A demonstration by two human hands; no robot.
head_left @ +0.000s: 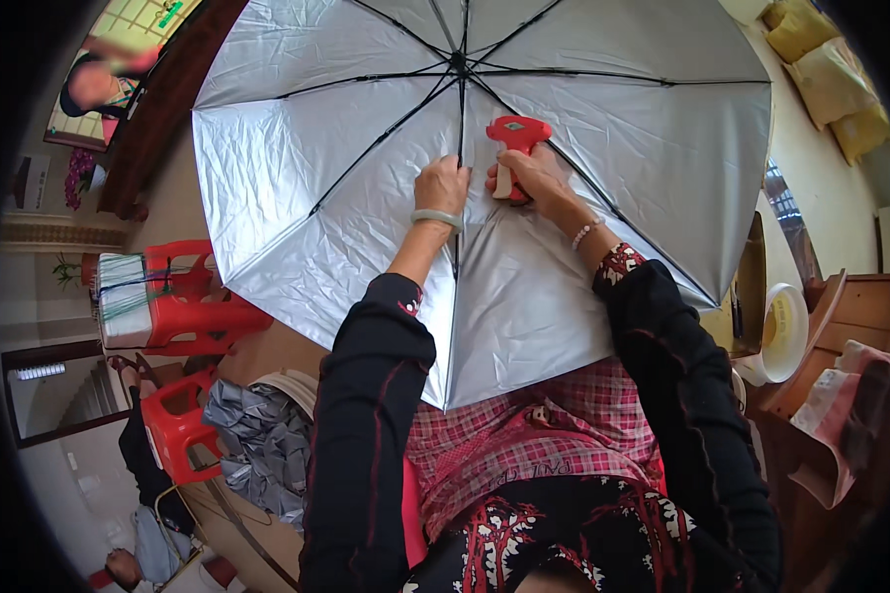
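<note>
An open umbrella [297, 188] with a silver canopy lies spread over my lap, its inner side facing up. Thin black ribs [371, 156] run out from a black hub [458, 63] near the top of the view. My left hand [442, 185], with a pale bangle at the wrist, is closed around the rib that points toward me. Just right of it, my right hand [536, 180] grips a red and white hand-held tool [519, 128], whose kind I cannot make out. The tool's wide red head points away from me, over the canopy. My fingers partly hide its handle.
Red plastic stools [183, 314] stand at the left, one bearing a bundle of thin rods [124, 301]. Crumpled silver cloth [257, 445] lies beside my left arm. At the right are a white bucket [783, 331] and a wooden bench [865, 306]. Another person reclines at lower left.
</note>
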